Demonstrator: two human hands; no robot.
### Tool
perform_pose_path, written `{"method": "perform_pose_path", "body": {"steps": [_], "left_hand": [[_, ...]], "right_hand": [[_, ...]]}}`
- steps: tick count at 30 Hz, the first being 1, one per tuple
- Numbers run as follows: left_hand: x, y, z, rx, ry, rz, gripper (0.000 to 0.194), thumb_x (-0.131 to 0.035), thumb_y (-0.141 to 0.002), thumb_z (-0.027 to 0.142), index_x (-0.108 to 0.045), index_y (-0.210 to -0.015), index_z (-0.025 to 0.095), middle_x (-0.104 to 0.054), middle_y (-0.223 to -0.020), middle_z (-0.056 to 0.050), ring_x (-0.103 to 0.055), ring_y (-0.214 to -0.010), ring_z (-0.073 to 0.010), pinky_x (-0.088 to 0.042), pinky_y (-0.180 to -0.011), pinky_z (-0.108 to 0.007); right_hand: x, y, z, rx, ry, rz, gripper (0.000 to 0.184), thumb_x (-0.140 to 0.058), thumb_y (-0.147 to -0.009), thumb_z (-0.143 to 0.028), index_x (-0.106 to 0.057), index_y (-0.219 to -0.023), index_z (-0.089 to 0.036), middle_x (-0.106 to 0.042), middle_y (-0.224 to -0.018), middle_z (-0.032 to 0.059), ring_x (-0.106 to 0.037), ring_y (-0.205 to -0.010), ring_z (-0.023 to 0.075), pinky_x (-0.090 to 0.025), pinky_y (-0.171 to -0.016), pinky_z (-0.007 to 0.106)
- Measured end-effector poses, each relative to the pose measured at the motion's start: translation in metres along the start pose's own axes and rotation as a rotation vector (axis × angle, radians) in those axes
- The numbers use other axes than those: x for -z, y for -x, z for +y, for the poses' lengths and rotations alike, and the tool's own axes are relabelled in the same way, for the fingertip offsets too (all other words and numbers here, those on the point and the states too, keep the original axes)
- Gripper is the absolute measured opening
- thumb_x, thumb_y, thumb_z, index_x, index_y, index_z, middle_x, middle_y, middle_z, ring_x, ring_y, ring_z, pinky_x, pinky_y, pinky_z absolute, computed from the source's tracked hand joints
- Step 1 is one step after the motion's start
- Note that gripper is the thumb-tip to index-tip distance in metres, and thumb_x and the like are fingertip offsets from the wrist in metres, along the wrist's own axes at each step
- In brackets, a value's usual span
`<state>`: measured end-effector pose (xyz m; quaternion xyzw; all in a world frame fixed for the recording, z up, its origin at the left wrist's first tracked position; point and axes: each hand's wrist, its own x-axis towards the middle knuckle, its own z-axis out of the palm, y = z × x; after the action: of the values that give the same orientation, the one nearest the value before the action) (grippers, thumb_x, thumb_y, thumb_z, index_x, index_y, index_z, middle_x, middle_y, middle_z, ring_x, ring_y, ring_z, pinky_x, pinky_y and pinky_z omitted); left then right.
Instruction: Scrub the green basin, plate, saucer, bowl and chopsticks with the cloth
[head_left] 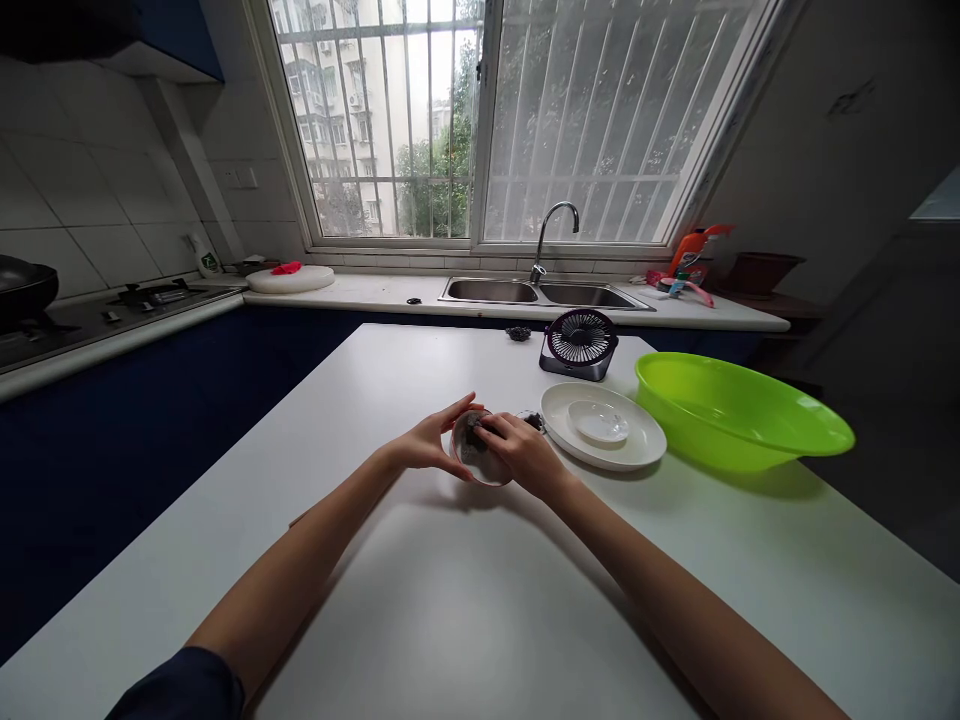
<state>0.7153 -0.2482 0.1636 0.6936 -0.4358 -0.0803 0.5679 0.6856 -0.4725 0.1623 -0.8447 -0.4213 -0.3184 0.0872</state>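
Observation:
My left hand (429, 440) is closed round the left rim of a small bowl (486, 468), thumb on the near side and fingers on the far side. The bowl is tilted so that its inside faces me. Inside it, my right hand (529, 458) presses a dark scouring pad (473, 432) against the wall; the fingers partly cover the pad. Just right of the bowl stands a large white plate (649, 440) with a smaller white dish (600, 422) on it. A small dark item (534, 421) shows behind my right hand, too hidden to name.
A green basin (742, 410) stands at the table's right. Farther back are a small black fan (580, 343) and a dark scouring pad (517, 333). Behind the white table (300, 620), a counter carries a double sink (491, 290) with a tap (541, 245).

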Motion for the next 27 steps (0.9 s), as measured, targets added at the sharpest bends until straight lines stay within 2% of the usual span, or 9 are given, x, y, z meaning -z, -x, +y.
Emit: {"method": "perform_pose_path", "body": {"steps": [3, 8, 13, 20, 24, 27], "left_hand": [[-0.001, 0.000, 0.002, -0.004, -0.008, -0.007, 0.124, -0.094, -0.054, 0.027, -0.023, -0.155, 0.036, -0.044, -0.153, -0.012, -0.042, -0.141, -0.0312, -0.033, -0.119, -0.049], [-0.002, 0.000, 0.003, 0.009, -0.010, 0.010, 0.125, -0.095, -0.052, 0.028, -0.025, -0.155, 0.036, -0.044, -0.153, -0.012, -0.041, -0.142, -0.0323, -0.034, -0.118, -0.049], [-0.004, -0.001, 0.003, -0.006, -0.018, 0.001, 0.125, -0.095, -0.052, 0.029, -0.024, -0.155, 0.036, -0.044, -0.154, -0.012, -0.040, -0.143, -0.0329, -0.033, -0.119, -0.048], [-0.004, -0.001, 0.003, -0.008, -0.004, -0.021, 0.128, -0.095, -0.052, 0.027, -0.021, -0.156, 0.036, -0.043, -0.155, -0.011, -0.037, -0.144, -0.0327, -0.030, -0.120, -0.049], [-0.003, -0.001, 0.004, 0.022, 0.002, -0.027, 0.130, -0.095, -0.051, 0.027, -0.019, -0.156, 0.036, -0.042, -0.155, -0.012, -0.040, -0.143, -0.0336, -0.032, -0.119, -0.050], [-0.001, 0.000, 0.004, 0.022, -0.005, -0.032, 0.131, -0.095, -0.050, 0.027, -0.019, -0.156, 0.036, -0.042, -0.155, -0.013, -0.042, -0.141, -0.0344, -0.034, -0.117, -0.050]], "right_hand": [[-0.004, -0.004, -0.006, -0.089, -0.099, 0.016, 0.020, -0.056, -0.093, -0.012, -0.065, -0.110, -0.013, -0.068, -0.109, 0.0168, -0.066, -0.099, 0.0261, -0.057, -0.086, 0.040], [-0.008, -0.008, -0.013, -0.268, -0.306, 0.051, 0.028, -0.054, -0.091, -0.011, -0.061, -0.117, -0.018, -0.069, -0.111, 0.0133, -0.067, -0.102, 0.0238, -0.057, -0.088, 0.038], [-0.009, -0.006, -0.014, -0.327, -0.504, 0.140, 0.030, -0.054, -0.088, -0.010, -0.064, -0.114, -0.019, -0.070, -0.113, 0.0109, -0.067, -0.106, 0.0236, -0.055, -0.094, 0.040], [-0.006, -0.007, -0.013, -0.265, -0.708, 0.145, 0.028, -0.058, -0.085, -0.013, -0.069, -0.110, -0.018, -0.072, -0.115, 0.0111, -0.066, -0.110, 0.0242, -0.054, -0.095, 0.042], [0.001, -0.007, -0.011, -0.184, -0.756, 0.030, 0.027, -0.060, -0.082, -0.009, -0.073, -0.103, -0.020, -0.075, -0.104, 0.0086, -0.068, -0.103, 0.0232, -0.056, -0.090, 0.041], [0.011, -0.010, -0.011, -0.111, -0.736, -0.110, 0.026, -0.062, -0.078, -0.004, -0.076, -0.094, -0.020, -0.075, -0.099, 0.0066, -0.069, -0.093, 0.0207, -0.056, -0.084, 0.034]]}}
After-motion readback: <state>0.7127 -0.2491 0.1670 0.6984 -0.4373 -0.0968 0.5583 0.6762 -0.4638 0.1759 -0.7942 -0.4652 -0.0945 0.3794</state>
